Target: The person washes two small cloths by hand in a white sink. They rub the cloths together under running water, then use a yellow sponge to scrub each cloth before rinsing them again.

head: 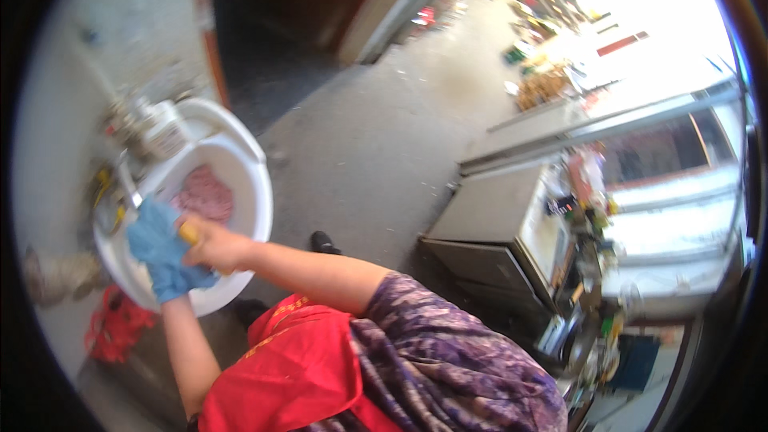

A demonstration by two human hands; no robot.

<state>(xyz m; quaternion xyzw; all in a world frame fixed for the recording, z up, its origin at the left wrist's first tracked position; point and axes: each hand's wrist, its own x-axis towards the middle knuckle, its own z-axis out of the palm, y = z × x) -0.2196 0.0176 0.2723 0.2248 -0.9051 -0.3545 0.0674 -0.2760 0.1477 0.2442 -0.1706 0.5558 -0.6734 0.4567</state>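
Note:
Over a white wash basin (259, 192), my left hand (171, 270) is wrapped in or covered by a light blue cloth (157, 243); its fingers are hidden. My right hand (219, 245) grips a small yellow object (188, 233), perhaps a handle, beside the cloth. What the yellow piece belongs to cannot be made out. A pinkish-red cloth (207, 195) lies in the bowl beyond my hands. The metal tap (127, 177) reaches over the basin's left side, close to the blue cloth.
A white bottle (165, 132) stands on the basin's back rim. Red netting or a bag (117, 327) hangs below left. A cabinet (480, 210) with a crowded top stands at right. Concrete floor (360, 126) runs past a doorway towards clutter outside.

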